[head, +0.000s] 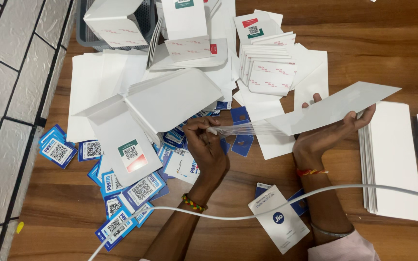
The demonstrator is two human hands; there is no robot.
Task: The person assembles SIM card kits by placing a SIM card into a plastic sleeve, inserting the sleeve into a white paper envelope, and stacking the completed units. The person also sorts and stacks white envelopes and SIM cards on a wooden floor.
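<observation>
**White envelope in right hand, clear strip peeling off at left**

White envelope sits in my right hand: fingers wrapped under it, thumb on the near face, gripping it above the wooden table. Long axis runs left-low to right-high; the narrow end points at my left hand. Left fingertips pinched tight on a clear plastic strip, stretched taut between that hand and the envelope's left end.

Containers: grey basket at top left, holding a folded white mailer; can't see what else is inside. An open white mailer lies below it with blue cards spilling out from under.

Edges and room: tiled floor runs along the left table edge. Blue code cards scattered over the near-left. Neat white envelope stack just right of the right wrist, another pile up top. White cable crosses both forearms. A white leaflet lies between the forearms. Bare wood only at far right top and along the near edge.
</observation>
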